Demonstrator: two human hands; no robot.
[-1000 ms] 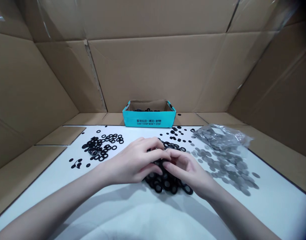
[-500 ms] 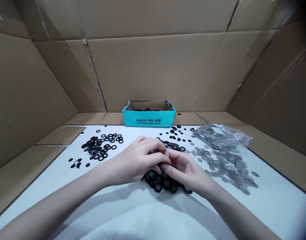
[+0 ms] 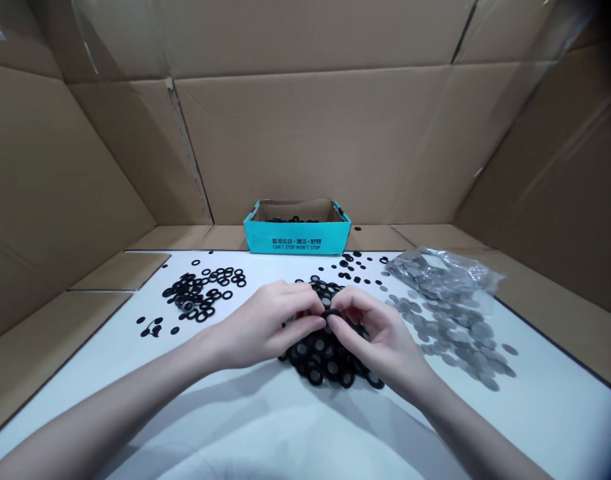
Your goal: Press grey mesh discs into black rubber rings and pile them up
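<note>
Between my two hands a small black ring [image 3: 329, 313] is pinched at its edges; whether a disc sits in it I cannot tell. My left hand [image 3: 272, 323] grips it from the left with thumb and fingertips. From the right, the thumb and index finger of my right hand [image 3: 380, 327] close on it. Directly beneath lies a heap of black rings with grey centres [image 3: 318, 360], partly hidden by both hands. Loose grey translucent discs [image 3: 455, 327] are spread to the right of my right hand. A pile of open black rings [image 3: 200, 293] lies beyond my left forearm.
A turquoise box [image 3: 298, 238] with black pieces inside stands at the back. A clear plastic bag [image 3: 442, 270] of grey discs lies at the back right. Small black discs [image 3: 351, 267] are scattered before the box. Cardboard walls [image 3: 310, 140] surround the white table [image 3: 225, 427].
My hands have drawn slightly apart and the fingers have shifted, so the black ring between the fingertips now shows. More of the heap beneath is visible.
</note>
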